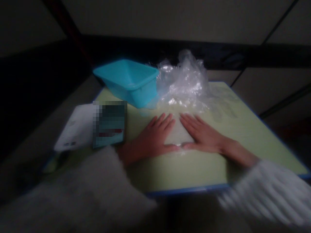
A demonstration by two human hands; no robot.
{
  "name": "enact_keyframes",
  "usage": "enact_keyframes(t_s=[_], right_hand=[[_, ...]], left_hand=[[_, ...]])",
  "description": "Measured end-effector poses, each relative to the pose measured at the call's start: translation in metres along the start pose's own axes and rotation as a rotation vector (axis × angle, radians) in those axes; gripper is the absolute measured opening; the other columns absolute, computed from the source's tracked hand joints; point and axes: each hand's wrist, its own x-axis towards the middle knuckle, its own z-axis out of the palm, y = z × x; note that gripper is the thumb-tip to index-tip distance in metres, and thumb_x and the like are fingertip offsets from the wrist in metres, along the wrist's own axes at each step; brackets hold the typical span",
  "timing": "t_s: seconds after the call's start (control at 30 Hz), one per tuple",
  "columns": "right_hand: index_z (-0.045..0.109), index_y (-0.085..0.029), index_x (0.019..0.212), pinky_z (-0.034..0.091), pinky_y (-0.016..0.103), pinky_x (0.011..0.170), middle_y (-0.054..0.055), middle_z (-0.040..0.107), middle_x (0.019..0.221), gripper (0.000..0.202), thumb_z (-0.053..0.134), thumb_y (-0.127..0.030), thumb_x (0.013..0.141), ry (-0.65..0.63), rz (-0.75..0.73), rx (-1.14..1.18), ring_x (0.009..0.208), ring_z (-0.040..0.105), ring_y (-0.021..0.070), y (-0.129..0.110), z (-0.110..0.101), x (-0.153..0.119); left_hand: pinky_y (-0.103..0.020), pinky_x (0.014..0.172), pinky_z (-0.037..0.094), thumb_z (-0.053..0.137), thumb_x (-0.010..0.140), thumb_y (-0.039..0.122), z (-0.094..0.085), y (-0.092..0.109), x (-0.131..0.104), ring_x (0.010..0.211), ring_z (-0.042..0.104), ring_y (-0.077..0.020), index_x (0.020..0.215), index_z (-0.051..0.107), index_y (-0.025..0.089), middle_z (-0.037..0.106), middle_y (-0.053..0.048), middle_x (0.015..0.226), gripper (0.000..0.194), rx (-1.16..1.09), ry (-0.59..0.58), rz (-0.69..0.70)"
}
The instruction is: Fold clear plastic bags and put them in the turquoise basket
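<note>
My left hand (pixel 157 137) lies flat, palm down, with its fingers stretched out and slightly spread. Opposite it, my right hand (pixel 202 134) is also flat with straight fingers. Both thumbs point inward and almost meet. Between and beneath them is a clear, thin sheet that looks like a plastic bag (pixel 179 132), spread on the yellow-green table (pixel 194 174). Just beyond my fingertips rises a crumpled heap of clear plastic (pixel 187 81), shiny in places. The picture is dim and blurred, so the sheet's edges are hard to make out.
A turquoise plastic basin (pixel 143 94) stands at the back left, beside the plastic heap. Left of my left hand are a pixelated dark teal item (pixel 110 124) and a white flat object (pixel 75 129). The table has a blue edge (pixel 189 190). Pale panels rise behind it.
</note>
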Motion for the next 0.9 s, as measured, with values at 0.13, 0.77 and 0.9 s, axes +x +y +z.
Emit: enact_keyframes(t_s=[0.13,0.77,0.9], right_hand=[[0.017,-0.005,0.149,0.013,0.052,0.114,0.022,0.017,0.153,0.100,0.033,-0.077,0.081,0.007,0.001,0.020,0.142,0.012,0.0328,0.000,0.002,0.000],[0.069,-0.016,0.080,0.050,0.028,0.068,0.006,0.066,0.081,0.025,0.056,-0.033,0.091,0.011,-0.130,0.632,0.075,0.063,0.0151,0.013,-0.055,-0.031],[0.069,-0.015,0.079,0.048,0.026,0.065,0.005,0.066,0.078,0.021,0.057,-0.026,0.091,-0.138,-0.146,0.669,0.071,0.062,0.0131,0.007,-0.062,-0.032]], left_hand=[[-0.052,0.113,0.015,0.041,0.083,0.069,0.004,-0.004,-0.002,0.142,0.013,-0.0373,0.143,0.029,0.005,0.019,-0.022,0.153,0.089,-0.009,0.029,0.011],[-0.035,0.087,0.050,0.041,0.093,0.045,-0.018,-0.003,-0.012,0.093,0.067,-0.0210,0.104,0.055,0.017,0.072,-0.008,0.096,0.034,-1.071,0.489,-0.321],[-0.034,0.079,0.053,0.045,0.090,0.044,-0.018,0.002,-0.010,0.083,0.069,-0.0200,0.101,0.055,0.018,0.073,-0.006,0.087,0.030,-1.155,0.413,-0.355]])
